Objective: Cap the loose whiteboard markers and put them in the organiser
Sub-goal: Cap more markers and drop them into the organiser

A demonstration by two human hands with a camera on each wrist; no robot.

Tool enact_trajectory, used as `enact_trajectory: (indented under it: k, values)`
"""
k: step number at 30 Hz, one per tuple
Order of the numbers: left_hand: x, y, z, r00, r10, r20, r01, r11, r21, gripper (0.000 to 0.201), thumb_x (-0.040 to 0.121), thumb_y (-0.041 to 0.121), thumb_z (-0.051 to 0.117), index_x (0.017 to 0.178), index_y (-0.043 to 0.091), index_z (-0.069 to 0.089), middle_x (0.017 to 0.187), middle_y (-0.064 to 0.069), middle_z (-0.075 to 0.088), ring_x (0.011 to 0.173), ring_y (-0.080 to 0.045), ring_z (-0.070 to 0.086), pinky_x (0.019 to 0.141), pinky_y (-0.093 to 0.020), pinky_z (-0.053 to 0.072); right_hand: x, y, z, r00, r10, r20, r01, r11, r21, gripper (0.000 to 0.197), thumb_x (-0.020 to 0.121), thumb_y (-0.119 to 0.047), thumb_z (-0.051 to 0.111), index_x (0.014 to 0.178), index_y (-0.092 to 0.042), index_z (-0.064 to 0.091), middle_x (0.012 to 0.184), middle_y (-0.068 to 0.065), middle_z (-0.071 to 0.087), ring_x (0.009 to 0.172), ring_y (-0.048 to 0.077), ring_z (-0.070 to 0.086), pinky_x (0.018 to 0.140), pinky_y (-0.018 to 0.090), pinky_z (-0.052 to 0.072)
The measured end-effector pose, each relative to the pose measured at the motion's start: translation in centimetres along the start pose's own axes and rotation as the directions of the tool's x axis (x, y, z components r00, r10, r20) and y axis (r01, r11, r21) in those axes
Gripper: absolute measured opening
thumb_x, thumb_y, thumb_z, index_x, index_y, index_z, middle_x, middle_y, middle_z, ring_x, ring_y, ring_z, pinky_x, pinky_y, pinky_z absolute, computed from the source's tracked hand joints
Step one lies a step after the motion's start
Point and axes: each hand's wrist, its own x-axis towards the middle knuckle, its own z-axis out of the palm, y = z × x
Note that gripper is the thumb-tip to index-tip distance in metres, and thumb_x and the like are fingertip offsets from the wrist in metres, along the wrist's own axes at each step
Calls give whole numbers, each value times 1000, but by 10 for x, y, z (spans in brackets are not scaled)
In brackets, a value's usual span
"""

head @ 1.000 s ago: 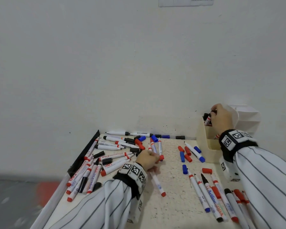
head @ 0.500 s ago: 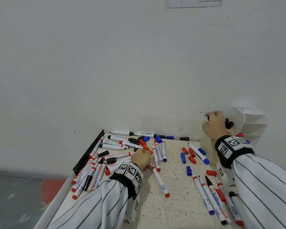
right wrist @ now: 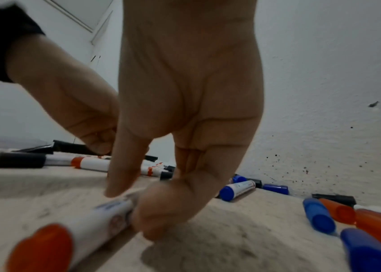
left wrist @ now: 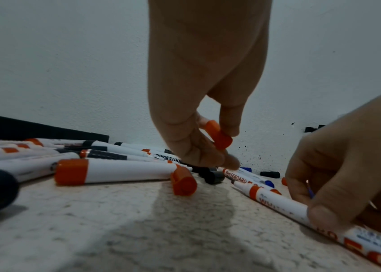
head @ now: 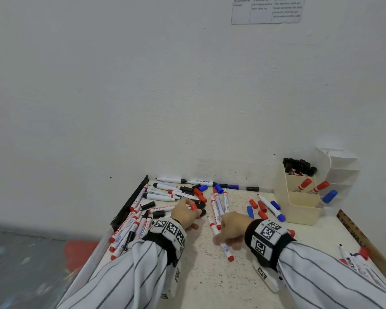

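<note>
A loose red cap (left wrist: pixel 217 135) is pinched between thumb and fingertips of the left hand (head: pixel 185 214), just above the marker pile at lower left of the head view. An uncapped red marker (head: pixel 221 238) lying on the speckled table (head: pixel 210 282) is gripped by the right hand (head: pixel 231 228). The cream organiser (head: pixel 299 206), holding capped markers, is seen at right, well apart.

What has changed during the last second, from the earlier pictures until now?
The right hand left the organiser, came down to the table and took hold of a red marker. The left hand, which was down among the loose markers, now pinches a red cap in its fingers. The marker piles and the organiser stayed as they were.
</note>
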Motion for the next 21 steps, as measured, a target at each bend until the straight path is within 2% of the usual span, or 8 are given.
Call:
enact_trajectory:
  k: [3,5,7,9,12,14,18,21]
  values:
    - [0,-4,-3,1000,1,-3,-1,998,-60,18,89,7,59,91,18,44,76,-7,63,59,-17,62,49,-22,45,-1,-2,4,1000,20,-16,-21,998,-54,28,78,-28,73,94,-17,52,87,4,65,61,11,59,57,21,51]
    - [-1,-5,-3,1000,-4,-12,3,996,-92,21,88,3,58,94,18,44,73,-7,61,60,-18,61,55,-25,47,-5,-3,3,1000,19,-10,-19,1000,-13,21,82,-24,68,91,-17,52,84,4,63,59,10,58,51,19,48]
    - [-1,-6,-3,999,3,-40,-7,995,-103,22,89,6,58,100,19,44,80,-7,61,59,-17,61,55,-25,47,-9,-1,1,1000,-14,-28,15,998,53,20,87,-27,61,100,-14,53,78,1,57,58,8,55,51,18,47]
    - [-2,-7,-3,996,28,-82,-34,996,-79,23,90,13,58,107,21,45,90,-7,60,57,-16,60,53,-25,48,-12,0,-3,991,-72,-110,80,994,72,30,93,-32,50,112,-10,51,78,0,52,60,7,50,53,17,45]
    - [-1,-7,-3,990,58,-126,-70,993,-91,17,90,21,59,106,19,55,93,-5,62,59,-14,60,58,-27,49,-17,3,-9,963,-158,-220,189,974,127,18,98,-29,35,104,-16,45,78,-1,48,62,8,45,56,18,40]
    - [-2,-7,-2,988,62,-142,-80,989,-125,13,89,26,61,98,18,56,95,-5,65,59,-15,61,60,-28,49,-18,7,-10,934,-243,-261,269,961,69,12,99,-29,33,96,-21,43,80,-2,48,65,9,43,60,21,37]
    - [-5,-5,1,984,68,-164,-95,983,-160,19,91,32,58,98,14,57,84,0,66,55,-16,61,54,-26,46,-22,15,-7,883,-362,-300,343,932,-117,29,98,-41,35,112,-21,50,88,1,55,72,11,47,67,27,39]
    - [-8,-4,4,989,66,-132,-85,986,-142,18,92,31,57,99,14,57,84,1,66,54,-16,61,47,-22,40,-24,16,-6,874,-387,-293,349,921,-173,29,97,-42,37,108,-21,54,89,0,56,76,13,49,69,29,41]
